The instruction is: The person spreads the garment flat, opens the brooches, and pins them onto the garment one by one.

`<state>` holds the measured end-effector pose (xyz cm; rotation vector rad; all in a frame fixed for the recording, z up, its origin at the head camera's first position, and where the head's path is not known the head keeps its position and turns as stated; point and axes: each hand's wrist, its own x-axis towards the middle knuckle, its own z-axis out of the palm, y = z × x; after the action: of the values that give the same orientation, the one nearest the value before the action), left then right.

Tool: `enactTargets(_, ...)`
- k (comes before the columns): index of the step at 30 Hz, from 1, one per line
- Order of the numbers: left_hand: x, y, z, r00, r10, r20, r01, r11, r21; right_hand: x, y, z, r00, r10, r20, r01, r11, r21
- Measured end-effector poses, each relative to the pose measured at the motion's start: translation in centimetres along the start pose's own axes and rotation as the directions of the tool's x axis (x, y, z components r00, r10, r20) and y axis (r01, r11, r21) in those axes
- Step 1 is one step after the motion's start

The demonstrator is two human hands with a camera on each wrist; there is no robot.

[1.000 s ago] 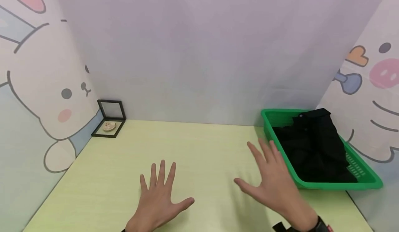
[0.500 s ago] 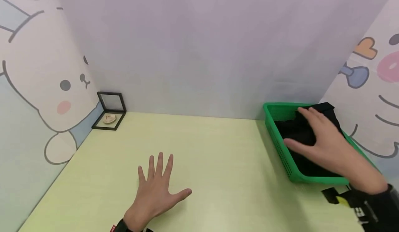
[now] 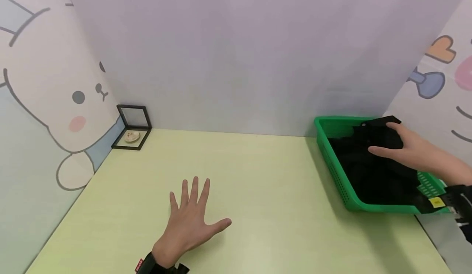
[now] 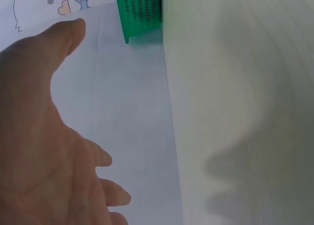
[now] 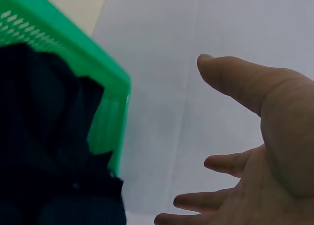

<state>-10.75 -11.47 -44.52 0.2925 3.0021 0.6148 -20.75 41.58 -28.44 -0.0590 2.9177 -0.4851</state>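
black cloth [image 3: 376, 177]: right grip [image 3: 411, 148] has swung rightward over it (fingers apart, as on left grip [image 3: 189, 225]).

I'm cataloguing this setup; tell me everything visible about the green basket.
The green basket looks like plastic: rectangular, open-topped, with a smooth, broad rim and perforated walls. It stands upright in the far right corner of the pale yellow-green table. Bunched black cloth lies inside. The right hand shows over the cloth; part of the right rim is hidden, so contact there is unclear.

Hand [image 4: 41, 131] near table [image 4: 221, 87], seemingly a basket [image 4: 141, 11] beyond
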Motion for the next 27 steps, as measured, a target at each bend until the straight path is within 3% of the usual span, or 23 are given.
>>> enactTargets(3, 0.2, -0.1, 0.0, 1.000, -0.002, -0.008, 0.002, 1.000, 0.003, 1.0, 2.0, -0.1, 0.998, 0.056, 0.024, -0.057, 0.998, 0.023)
enactTargets(7, 0.2, -0.2, 0.0, 1.000, -0.006, -0.007, 0.006, 1.000, -0.004, 1.9, 4.6, 0.7, 0.997, 0.052, 0.059, -0.054, 0.998, 0.036)
enactTargets(10, 0.1, -0.1, 0.1, 1.000, -0.001, 0.007, 0.001, 1.000, -0.003, 2.2, 6.1, 1.7, 0.988, 0.066, 0.139, -0.076, 0.995, 0.070)
enactTargets(14, 0.0, -0.1, 0.1, 1.000, 0.004, -0.015, -0.004, 1.000, 0.011, 2.6, 7.2, 2.8, 0.954, 0.114, 0.277, -0.152, 0.981, 0.121)
enactTargets(19, -0.3, 0.2, 0.1, 1.000, 0.011, -0.024, -0.011, 1.000, 0.016, 3.1, 7.5, 3.3, 0.907, 0.073, 0.414, -0.160, 0.970, 0.181)
enactTargets(27, -0.7, 0.9, -0.1, 0.999, 0.035, -0.024, -0.034, 0.999, 0.010, 4.7, 7.2, 4.7, 0.850, 0.059, 0.523, -0.216, 0.945, 0.246)
